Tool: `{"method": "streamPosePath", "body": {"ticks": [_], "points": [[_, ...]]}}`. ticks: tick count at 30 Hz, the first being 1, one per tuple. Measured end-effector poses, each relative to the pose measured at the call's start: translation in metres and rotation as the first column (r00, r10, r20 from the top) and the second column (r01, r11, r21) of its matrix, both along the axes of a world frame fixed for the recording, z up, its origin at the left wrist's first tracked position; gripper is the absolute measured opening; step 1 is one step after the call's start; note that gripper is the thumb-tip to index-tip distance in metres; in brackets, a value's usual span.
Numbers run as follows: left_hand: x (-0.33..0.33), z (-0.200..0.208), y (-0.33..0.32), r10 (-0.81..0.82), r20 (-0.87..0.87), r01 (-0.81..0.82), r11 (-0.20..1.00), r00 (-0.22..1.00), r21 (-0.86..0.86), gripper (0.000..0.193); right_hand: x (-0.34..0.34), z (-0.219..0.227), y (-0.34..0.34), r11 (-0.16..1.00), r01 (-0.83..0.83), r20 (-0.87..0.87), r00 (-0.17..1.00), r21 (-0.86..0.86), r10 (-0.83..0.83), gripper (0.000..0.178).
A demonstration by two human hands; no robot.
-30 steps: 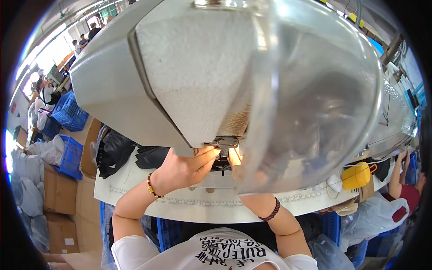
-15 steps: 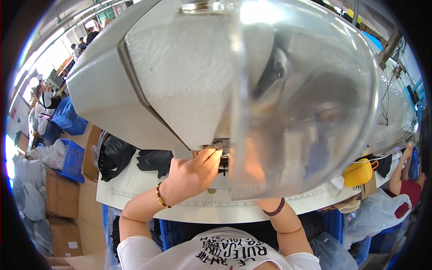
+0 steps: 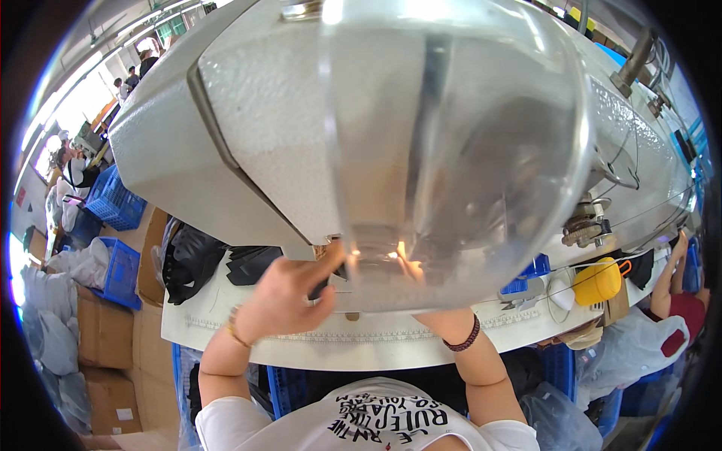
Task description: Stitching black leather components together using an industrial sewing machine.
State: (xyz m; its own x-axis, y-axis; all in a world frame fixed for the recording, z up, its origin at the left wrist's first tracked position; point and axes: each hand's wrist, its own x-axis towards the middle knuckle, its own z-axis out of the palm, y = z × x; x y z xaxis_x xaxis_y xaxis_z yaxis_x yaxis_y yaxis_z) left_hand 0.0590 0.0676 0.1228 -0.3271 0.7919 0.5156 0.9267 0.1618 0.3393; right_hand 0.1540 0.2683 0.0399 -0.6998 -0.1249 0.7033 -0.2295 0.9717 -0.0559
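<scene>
Close in front of me a white sewing machine [image 3: 263,98] fills the upper middle, with a clear curved plastic shield [image 3: 459,173] on its right. My left hand [image 3: 286,297], slightly blurred, is at the needle area below the machine head. Its index finger reaches to the machine and its thumb stands apart; a small dark patch shows between them. My right hand [image 3: 445,323] is at the lower edge of the shield, which blurs and hides its fingers. Black cut pieces [image 3: 252,264] lie on the white table [image 3: 301,353] left of my left hand.
A black bundle [image 3: 189,263] lies at the table's left end. On the right are a yellow container [image 3: 598,282], a blue box [image 3: 526,274] and thread-guide knobs [image 3: 587,225]. Blue crates [image 3: 116,199] and cardboard boxes [image 3: 109,331] stand left. Another person's arm [image 3: 677,270] shows far right.
The clear shield has shifted left across the machine head, uncovering the knobs and blue box. My left hand has moved slightly left, its pinched fingers now spread apart.
</scene>
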Motion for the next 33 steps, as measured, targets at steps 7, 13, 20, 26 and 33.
{"method": "streamPosePath", "body": {"ticks": [7, 13, 20, 26, 33], "points": [[-0.060, -0.046, -0.030, 0.119, -0.251, -0.160, 0.975, 0.961, -0.153, 0.028, -0.001, 0.030, -0.032, 0.939, -0.213, -0.026, 0.977, -0.270, 0.214, 0.032], [-0.026, -0.025, 0.000, -0.058, -0.382, 0.068, 0.998, 0.922, 0.013, 0.031, 0.000, 0.000, -0.012, 0.968, -0.168, -0.059, 0.985, -0.187, 0.160, 0.019], [0.004, -0.026, 0.014, 0.078, -0.496, -0.067, 0.997, 0.865, 0.040, 0.033, 0.008, -0.011, 0.006, 0.854, -0.037, 0.431, 0.851, -0.519, 0.299, 0.039], [0.018, -0.022, 0.023, 0.151, -0.534, -0.131, 0.989, 0.832, 0.076, 0.026, 0.001, 0.017, 0.001, 0.958, -0.144, -0.104, 0.987, -0.246, 0.122, 0.013], [0.028, -0.028, 0.033, 0.242, -0.531, -0.229, 0.969, 0.812, 0.091, 0.024, 0.002, 0.014, 0.002, 0.956, -0.148, -0.021, 0.989, -0.252, 0.147, 0.016]]}}
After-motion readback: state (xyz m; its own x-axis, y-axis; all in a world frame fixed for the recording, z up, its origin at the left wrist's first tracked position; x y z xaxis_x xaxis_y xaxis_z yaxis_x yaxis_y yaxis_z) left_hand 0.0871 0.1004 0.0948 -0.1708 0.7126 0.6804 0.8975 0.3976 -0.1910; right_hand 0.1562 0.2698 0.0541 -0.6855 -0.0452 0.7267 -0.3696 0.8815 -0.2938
